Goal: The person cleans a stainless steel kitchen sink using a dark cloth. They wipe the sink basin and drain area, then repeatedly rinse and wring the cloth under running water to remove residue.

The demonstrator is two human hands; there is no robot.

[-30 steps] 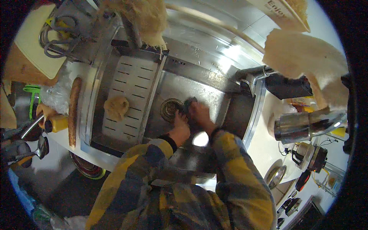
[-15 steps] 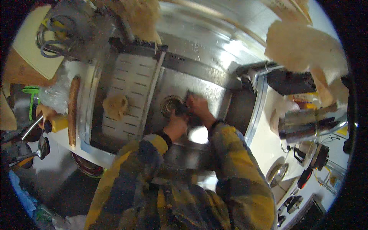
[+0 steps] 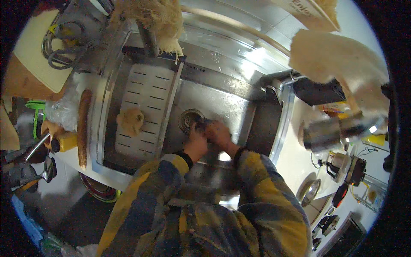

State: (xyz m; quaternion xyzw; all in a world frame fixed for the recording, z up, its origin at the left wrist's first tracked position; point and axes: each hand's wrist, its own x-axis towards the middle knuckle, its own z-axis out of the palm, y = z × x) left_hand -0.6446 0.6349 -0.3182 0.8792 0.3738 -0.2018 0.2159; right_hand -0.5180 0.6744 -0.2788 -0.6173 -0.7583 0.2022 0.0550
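My left hand (image 3: 197, 143) and my right hand (image 3: 218, 133) are close together low in the steel sink (image 3: 214, 93), beside the round drain (image 3: 191, 121). The fingers of both hands are closed around a small dark thing (image 3: 201, 124). It is mostly hidden between them, and its kind cannot be made out. Left of my hands, a tan, crumpled sponge or cloth (image 3: 130, 121) lies on the white slotted tray (image 3: 141, 101) set in the sink.
A faucet (image 3: 148, 40) draped with a frayed tan cloth (image 3: 165, 25) reaches over the sink's far side. Along the left rim lies a brown wooden rod (image 3: 83, 128). On the right counter are a shiny metal cylinder (image 3: 327, 132) and a metal bowl (image 3: 310, 192).
My right hand has come down and slightly left, closer to my left hand, covering more of the dark thing. The view has shifted slightly.
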